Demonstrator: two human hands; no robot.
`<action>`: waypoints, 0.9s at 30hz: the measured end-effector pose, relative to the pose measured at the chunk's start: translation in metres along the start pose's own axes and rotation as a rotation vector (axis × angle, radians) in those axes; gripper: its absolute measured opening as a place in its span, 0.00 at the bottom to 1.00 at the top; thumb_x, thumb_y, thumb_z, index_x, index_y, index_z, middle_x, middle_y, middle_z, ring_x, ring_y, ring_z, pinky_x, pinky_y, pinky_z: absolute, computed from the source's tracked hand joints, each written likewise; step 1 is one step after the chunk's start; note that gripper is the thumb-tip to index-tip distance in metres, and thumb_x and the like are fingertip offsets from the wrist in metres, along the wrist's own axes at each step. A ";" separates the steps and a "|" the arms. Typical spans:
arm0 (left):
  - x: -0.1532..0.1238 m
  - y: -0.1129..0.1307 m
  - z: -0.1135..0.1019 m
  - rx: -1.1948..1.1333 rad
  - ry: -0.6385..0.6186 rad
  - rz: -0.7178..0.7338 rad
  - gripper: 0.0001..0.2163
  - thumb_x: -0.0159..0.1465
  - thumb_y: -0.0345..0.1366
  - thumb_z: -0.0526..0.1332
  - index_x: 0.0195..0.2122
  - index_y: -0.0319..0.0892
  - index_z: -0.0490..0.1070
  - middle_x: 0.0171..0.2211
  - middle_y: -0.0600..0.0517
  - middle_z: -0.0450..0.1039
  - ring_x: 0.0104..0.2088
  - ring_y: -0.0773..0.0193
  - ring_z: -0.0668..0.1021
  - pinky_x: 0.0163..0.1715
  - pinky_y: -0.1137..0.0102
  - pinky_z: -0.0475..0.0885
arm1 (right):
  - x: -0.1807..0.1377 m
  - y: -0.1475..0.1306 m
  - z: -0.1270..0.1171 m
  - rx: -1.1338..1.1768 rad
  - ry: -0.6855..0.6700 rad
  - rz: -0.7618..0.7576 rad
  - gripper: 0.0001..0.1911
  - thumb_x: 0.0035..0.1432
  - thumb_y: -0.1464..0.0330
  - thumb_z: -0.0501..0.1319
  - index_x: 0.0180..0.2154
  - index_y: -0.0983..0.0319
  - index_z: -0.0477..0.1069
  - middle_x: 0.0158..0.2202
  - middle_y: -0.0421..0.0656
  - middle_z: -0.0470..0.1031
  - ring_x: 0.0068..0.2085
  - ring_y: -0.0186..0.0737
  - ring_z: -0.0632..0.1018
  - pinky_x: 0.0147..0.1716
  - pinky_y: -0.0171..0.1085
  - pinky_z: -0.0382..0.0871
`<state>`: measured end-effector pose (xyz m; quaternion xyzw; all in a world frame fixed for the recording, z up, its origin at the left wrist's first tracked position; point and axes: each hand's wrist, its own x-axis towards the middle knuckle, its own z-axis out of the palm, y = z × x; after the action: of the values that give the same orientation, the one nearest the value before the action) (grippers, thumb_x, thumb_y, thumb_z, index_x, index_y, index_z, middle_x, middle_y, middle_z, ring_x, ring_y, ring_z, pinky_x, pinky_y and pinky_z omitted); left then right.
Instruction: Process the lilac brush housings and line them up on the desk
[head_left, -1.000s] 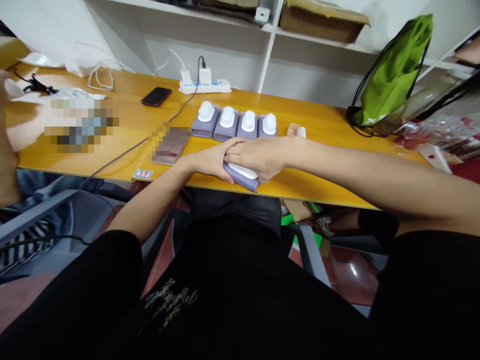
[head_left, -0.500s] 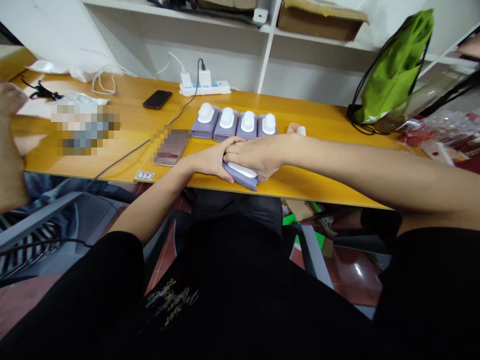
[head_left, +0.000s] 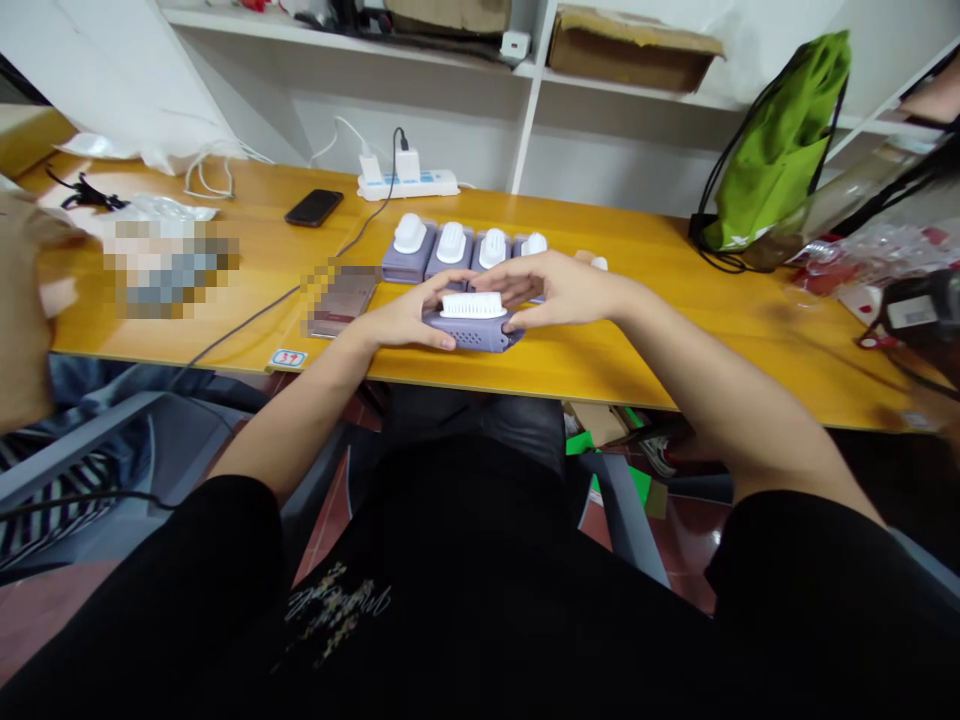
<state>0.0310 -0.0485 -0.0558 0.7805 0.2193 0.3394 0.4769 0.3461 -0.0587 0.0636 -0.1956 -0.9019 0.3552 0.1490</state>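
Both my hands hold one purple block with a white ribbed insert on top [head_left: 474,322], just above the near edge of the orange table [head_left: 675,340]. My left hand [head_left: 405,318] grips its left end with thumb and fingers. My right hand [head_left: 559,290] holds its right end, fingers partly stretched over it. Behind them, a row of several matching purple blocks with white inserts [head_left: 450,250] stands on the table. A small tan and white piece [head_left: 592,262] lies at the row's right end.
A black phone [head_left: 313,207], a white power strip with chargers [head_left: 397,180] and a grey cable lie further back. A green drawstring bag [head_left: 780,150] leans at the back right. Plastic packets sit far right. Another person's arm [head_left: 26,310] is at the left edge.
My hands were pressed together over the block at the table edge; now they have spread apart to its two ends and lifted it level, showing the white insert on top.
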 end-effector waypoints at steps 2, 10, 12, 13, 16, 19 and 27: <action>0.000 0.002 0.001 0.000 0.014 0.001 0.50 0.52 0.52 0.88 0.75 0.51 0.73 0.69 0.39 0.80 0.69 0.38 0.83 0.70 0.48 0.78 | -0.003 0.005 0.004 0.079 0.080 0.017 0.33 0.61 0.57 0.81 0.64 0.59 0.84 0.58 0.49 0.87 0.58 0.51 0.87 0.62 0.52 0.85; -0.001 0.011 0.012 -0.190 -0.022 -0.027 0.43 0.52 0.53 0.89 0.68 0.50 0.79 0.60 0.40 0.86 0.63 0.39 0.86 0.66 0.46 0.81 | 0.010 -0.003 0.020 0.249 0.322 -0.002 0.28 0.55 0.54 0.85 0.51 0.62 0.87 0.47 0.48 0.89 0.50 0.49 0.89 0.54 0.49 0.88; -0.002 0.012 0.013 -0.195 -0.016 -0.040 0.44 0.52 0.54 0.89 0.69 0.51 0.79 0.61 0.40 0.85 0.64 0.37 0.86 0.66 0.45 0.81 | 0.013 -0.007 0.022 0.240 0.356 -0.007 0.25 0.55 0.54 0.85 0.47 0.62 0.88 0.44 0.47 0.89 0.47 0.47 0.89 0.52 0.48 0.89; -0.003 0.013 0.014 -0.190 -0.011 -0.044 0.45 0.52 0.54 0.88 0.70 0.51 0.78 0.62 0.40 0.85 0.64 0.36 0.86 0.66 0.44 0.81 | 0.014 -0.008 0.022 0.234 0.369 -0.008 0.24 0.55 0.53 0.85 0.45 0.62 0.88 0.43 0.47 0.89 0.46 0.47 0.88 0.51 0.47 0.88; -0.004 0.015 0.014 -0.187 -0.003 -0.056 0.49 0.51 0.56 0.89 0.73 0.51 0.76 0.63 0.39 0.85 0.66 0.34 0.85 0.66 0.43 0.81 | 0.017 -0.011 0.025 0.230 0.400 -0.008 0.24 0.55 0.52 0.85 0.44 0.62 0.87 0.41 0.46 0.89 0.45 0.47 0.88 0.48 0.46 0.87; -0.003 0.017 0.015 -0.209 -0.008 -0.054 0.50 0.50 0.55 0.89 0.73 0.51 0.77 0.64 0.38 0.85 0.68 0.33 0.84 0.68 0.42 0.80 | 0.018 -0.013 0.030 0.224 0.439 -0.017 0.25 0.57 0.51 0.83 0.44 0.62 0.87 0.42 0.46 0.88 0.45 0.46 0.87 0.47 0.44 0.85; 0.000 0.019 0.015 -0.227 -0.029 -0.045 0.49 0.49 0.53 0.90 0.72 0.50 0.78 0.68 0.36 0.83 0.71 0.31 0.81 0.70 0.42 0.78 | 0.019 -0.017 0.039 0.076 0.546 -0.033 0.25 0.68 0.43 0.75 0.42 0.60 0.84 0.35 0.41 0.82 0.38 0.39 0.79 0.37 0.38 0.75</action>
<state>0.0423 -0.0661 -0.0434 0.7211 0.1897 0.3401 0.5730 0.3094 -0.0840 0.0501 -0.2638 -0.8175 0.3203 0.3993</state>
